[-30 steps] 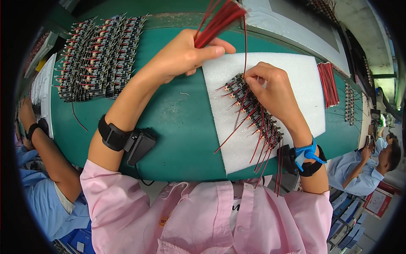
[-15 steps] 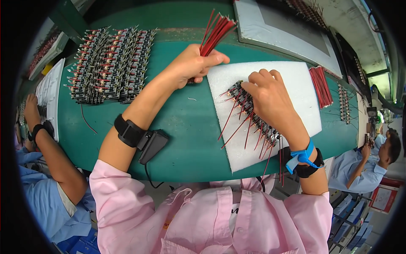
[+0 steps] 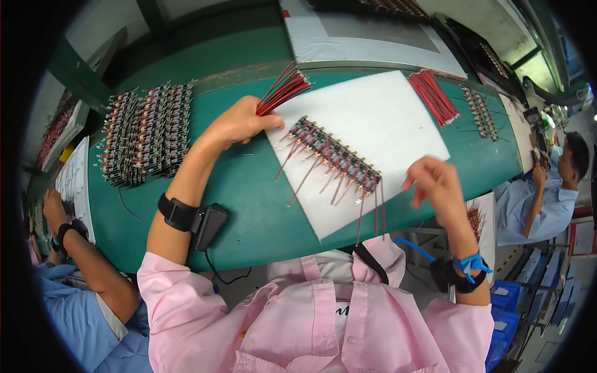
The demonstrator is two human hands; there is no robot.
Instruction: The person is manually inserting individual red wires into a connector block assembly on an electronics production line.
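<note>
A long slanting row of dark circuit boards with thin red and black wires (image 3: 336, 158) lies on a flat white foam sheet (image 3: 379, 105), its upper end toward the left and its lower end toward the right. Most of its wires trail down toward the person, a few hanging past the sheet's near edge. The row sits between the two hands, touching neither. Just beyond its upper left end, the left hand (image 3: 239, 122) is closed around a fanned bundle of red and black wires (image 3: 285, 91), its thumb reaching over the sheet's left edge. To the right of the row's lower end and apart from it, the right hand (image 3: 438, 189) is partly open with loosely bent fingers, empty as far as its blur shows. Past the sheet's upper right edge lies a second flat bundle of red wires (image 3: 433, 97), with a short narrow row of small boards (image 3: 481, 113) farther right. On the far left of the green tabletop (image 3: 261, 186) stand dense columns of dark wired circuit boards (image 3: 149, 133).
</note>
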